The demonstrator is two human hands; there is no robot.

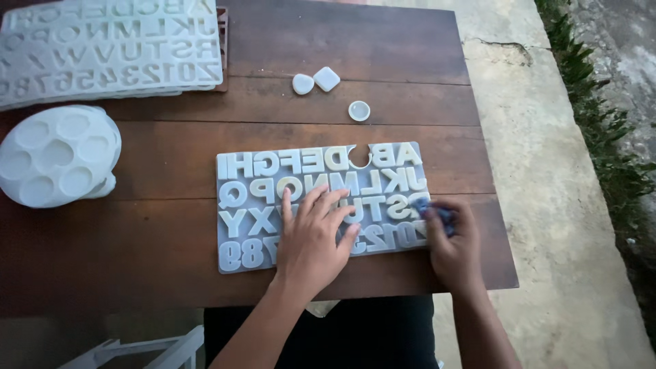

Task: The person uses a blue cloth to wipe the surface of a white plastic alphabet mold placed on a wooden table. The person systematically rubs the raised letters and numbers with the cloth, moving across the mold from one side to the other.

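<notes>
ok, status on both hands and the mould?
Left hand flat on letter mould. Right hand pinching blue cloth at mould's right edge. Nothing in the way.

Head camera looks steeply down, close over the wooden table [171, 273].

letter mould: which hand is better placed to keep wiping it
Probably the right hand: it pinches a small blue cloth at the letter mould's right edge. The left hand lies flat on the mould.
</notes>
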